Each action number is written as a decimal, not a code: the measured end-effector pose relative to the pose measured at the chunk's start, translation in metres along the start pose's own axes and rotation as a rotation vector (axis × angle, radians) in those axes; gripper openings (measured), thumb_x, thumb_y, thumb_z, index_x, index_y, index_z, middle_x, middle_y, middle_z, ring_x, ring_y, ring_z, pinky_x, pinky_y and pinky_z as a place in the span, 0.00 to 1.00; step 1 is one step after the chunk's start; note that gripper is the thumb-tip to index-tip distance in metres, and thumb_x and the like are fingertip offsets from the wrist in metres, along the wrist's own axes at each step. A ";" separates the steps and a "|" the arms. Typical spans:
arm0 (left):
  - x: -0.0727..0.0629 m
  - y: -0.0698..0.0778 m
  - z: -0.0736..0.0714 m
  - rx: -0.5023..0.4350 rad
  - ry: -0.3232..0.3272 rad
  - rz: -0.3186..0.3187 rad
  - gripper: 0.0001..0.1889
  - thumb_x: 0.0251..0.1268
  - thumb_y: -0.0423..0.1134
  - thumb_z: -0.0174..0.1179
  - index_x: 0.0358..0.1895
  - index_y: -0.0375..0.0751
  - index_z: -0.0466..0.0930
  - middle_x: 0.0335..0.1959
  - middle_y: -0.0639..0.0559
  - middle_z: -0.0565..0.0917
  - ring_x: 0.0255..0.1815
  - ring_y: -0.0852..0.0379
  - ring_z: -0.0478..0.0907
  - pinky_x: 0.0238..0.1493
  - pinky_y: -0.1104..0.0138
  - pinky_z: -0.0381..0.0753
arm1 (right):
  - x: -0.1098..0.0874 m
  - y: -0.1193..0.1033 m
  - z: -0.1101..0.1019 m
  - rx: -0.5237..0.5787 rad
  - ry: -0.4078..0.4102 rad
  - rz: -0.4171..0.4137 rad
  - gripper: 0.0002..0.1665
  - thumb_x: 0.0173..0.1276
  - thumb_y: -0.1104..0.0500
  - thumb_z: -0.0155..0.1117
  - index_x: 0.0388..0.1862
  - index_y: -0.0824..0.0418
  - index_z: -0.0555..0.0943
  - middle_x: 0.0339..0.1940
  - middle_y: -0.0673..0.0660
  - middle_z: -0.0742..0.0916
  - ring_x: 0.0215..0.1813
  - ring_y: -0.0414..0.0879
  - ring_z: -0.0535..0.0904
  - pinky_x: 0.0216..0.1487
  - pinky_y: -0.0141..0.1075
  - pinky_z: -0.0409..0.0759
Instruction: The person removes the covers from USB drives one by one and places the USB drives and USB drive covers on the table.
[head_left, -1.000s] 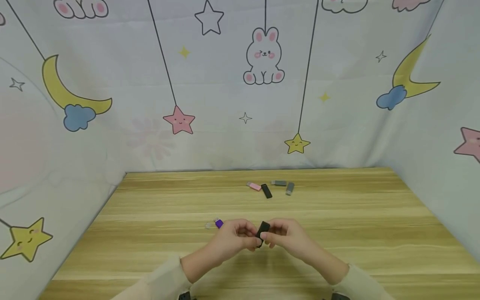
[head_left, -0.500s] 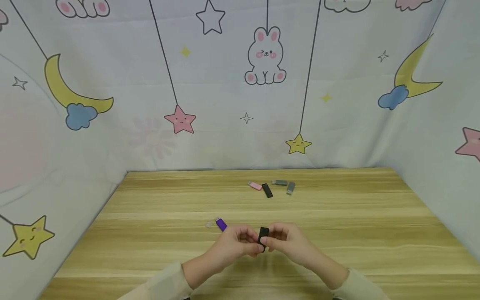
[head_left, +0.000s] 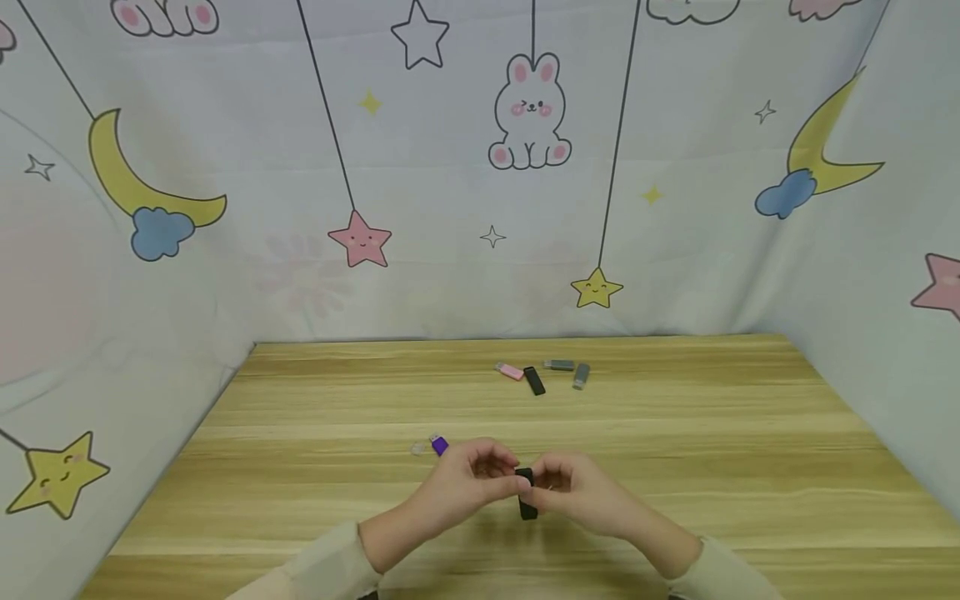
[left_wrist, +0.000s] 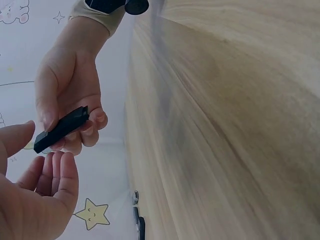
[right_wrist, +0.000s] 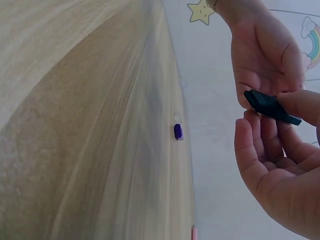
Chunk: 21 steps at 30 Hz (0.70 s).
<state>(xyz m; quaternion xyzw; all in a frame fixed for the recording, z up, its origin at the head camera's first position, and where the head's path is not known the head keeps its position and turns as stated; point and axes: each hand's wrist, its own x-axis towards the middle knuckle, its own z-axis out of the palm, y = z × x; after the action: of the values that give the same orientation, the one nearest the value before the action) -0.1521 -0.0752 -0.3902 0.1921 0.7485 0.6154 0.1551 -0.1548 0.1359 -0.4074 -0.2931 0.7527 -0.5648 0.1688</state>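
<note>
Right hand pinched black USB stick between thumb and fingers above wooden table. Left hand hung loose just beside stick's end. Purple USB stick lay beyond left hand, pink USB stick farther back.

No legible text, brand, label or number: nothing readable on the held black stick, purple stick or backdrop.
</note>
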 end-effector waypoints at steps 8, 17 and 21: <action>0.001 -0.001 0.003 0.078 -0.017 0.081 0.11 0.58 0.34 0.68 0.42 0.32 0.83 0.32 0.52 0.81 0.33 0.63 0.77 0.35 0.73 0.78 | 0.001 0.007 0.003 0.033 -0.071 -0.038 0.11 0.70 0.62 0.60 0.42 0.73 0.79 0.40 0.58 0.84 0.40 0.36 0.79 0.42 0.28 0.80; -0.001 -0.001 0.004 0.105 -0.019 0.086 0.08 0.59 0.32 0.67 0.40 0.32 0.84 0.31 0.50 0.82 0.30 0.64 0.76 0.32 0.74 0.77 | 0.000 0.004 0.004 0.036 -0.073 -0.028 0.13 0.70 0.61 0.60 0.42 0.73 0.79 0.40 0.55 0.83 0.41 0.36 0.79 0.42 0.28 0.79; -0.001 -0.003 0.004 0.122 -0.011 0.097 0.07 0.58 0.33 0.67 0.39 0.33 0.85 0.31 0.50 0.83 0.30 0.65 0.76 0.32 0.75 0.77 | -0.001 0.005 0.003 0.039 -0.073 -0.029 0.15 0.71 0.61 0.59 0.44 0.75 0.78 0.42 0.55 0.83 0.41 0.36 0.78 0.42 0.27 0.79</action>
<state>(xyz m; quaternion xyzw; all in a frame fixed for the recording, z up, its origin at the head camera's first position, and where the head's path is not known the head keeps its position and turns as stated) -0.1493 -0.0728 -0.3936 0.2404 0.7737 0.5743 0.1174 -0.1536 0.1351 -0.4128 -0.3211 0.7305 -0.5707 0.1938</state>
